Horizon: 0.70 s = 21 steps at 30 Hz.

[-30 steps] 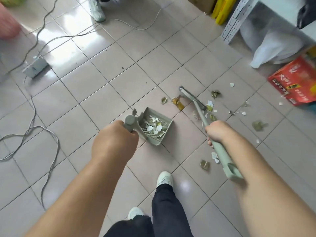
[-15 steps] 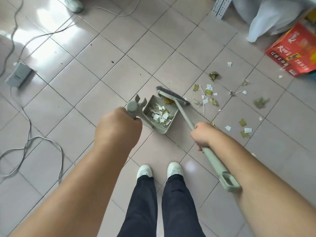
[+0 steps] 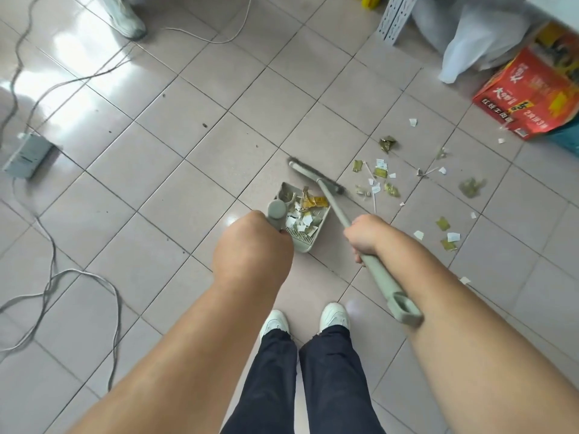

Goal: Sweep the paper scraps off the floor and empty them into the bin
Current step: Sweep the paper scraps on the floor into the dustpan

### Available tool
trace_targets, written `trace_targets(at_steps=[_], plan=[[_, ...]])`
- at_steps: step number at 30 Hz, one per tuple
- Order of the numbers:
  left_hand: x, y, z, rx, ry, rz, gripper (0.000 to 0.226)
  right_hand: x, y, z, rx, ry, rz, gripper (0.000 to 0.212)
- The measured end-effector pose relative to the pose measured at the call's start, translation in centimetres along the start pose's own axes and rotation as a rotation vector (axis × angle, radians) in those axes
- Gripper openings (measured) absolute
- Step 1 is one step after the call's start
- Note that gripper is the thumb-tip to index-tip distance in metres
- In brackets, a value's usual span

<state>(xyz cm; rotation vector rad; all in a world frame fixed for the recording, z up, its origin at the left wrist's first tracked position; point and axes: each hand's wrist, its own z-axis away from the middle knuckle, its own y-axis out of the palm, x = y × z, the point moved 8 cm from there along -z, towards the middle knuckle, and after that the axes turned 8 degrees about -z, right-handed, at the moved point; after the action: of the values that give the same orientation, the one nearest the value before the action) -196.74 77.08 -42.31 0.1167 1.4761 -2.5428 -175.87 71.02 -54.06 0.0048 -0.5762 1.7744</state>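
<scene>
My left hand [image 3: 252, 245] grips the upright handle of a grey-green dustpan [image 3: 313, 242] that rests on the tiled floor and holds several white and yellow-green paper scraps. My right hand [image 3: 365, 234] is closed around the long handle of a matching broom [image 3: 316, 177], whose bristle head lies on the floor just beyond the pan's far edge. More paper scraps [image 3: 380, 180] lie scattered on the tiles to the right of the broom head, with further bits [image 3: 448, 233] nearer my right arm.
A red cardboard box [image 3: 529, 98] and a white plastic bag [image 3: 470, 42] stand at the back right beside a metal shelf leg [image 3: 393, 20]. Grey cables [image 3: 53, 277] and a power adapter [image 3: 26, 155] lie on the left. Another person's shoe [image 3: 125, 17] shows at the top.
The broom head has swung from the scraps on the right to the dustpan's far edge, pushing a yellow scrap into the pan. My view has tilted down, and both my feet stand together.
</scene>
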Motion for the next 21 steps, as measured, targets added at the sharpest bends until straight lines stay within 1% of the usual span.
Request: trace_targets(at_steps=[3, 5, 8, 10, 12, 15, 18, 21], plan=[[0.0, -0.1, -0.1, 0.004, 0.016, -0.018, 0.02, -0.6, 3.1, 1.0, 0.09, 0.052, 0.066, 0.033], [-0.1, 0.0, -0.2, 0.018, 0.028, -0.022, 0.019, -1.8, 4.0, 2.6, 0.109, 0.085, 0.048, 0.032], [0.0, -0.1, -0.1, 0.028, 0.041, -0.028, 0.018, -3.4, 2.9, 4.7, 0.099, 0.091, -0.045, 0.023], [0.2, -0.2, 0.1, 0.034, 0.058, -0.036, 0.015, -4.5, 1.2, 5.8, 0.084, 0.094, -0.166, 0.013], [0.5, -0.2, 0.5, 0.042, 0.088, -0.057, 0.012, -6.0, -0.3, 6.9, 0.076, 0.104, -0.288, 0.011], [0.0, 0.2, 1.8, 0.049, 0.166, -0.111, 0.012, -9.4, -2.1, 8.2, 0.008, 0.127, -0.413, 0.014], [-0.8, 0.8, 3.1, 0.046, 0.225, -0.167, 0.014, -12.8, -3.8, 9.0, -0.091, 0.154, -0.477, 0.016], [-1.5, 1.4, 4.3, 0.04, 0.28, -0.204, 0.015, -16.3, -5.5, 9.4, -0.182, 0.19, -0.53, 0.012]])
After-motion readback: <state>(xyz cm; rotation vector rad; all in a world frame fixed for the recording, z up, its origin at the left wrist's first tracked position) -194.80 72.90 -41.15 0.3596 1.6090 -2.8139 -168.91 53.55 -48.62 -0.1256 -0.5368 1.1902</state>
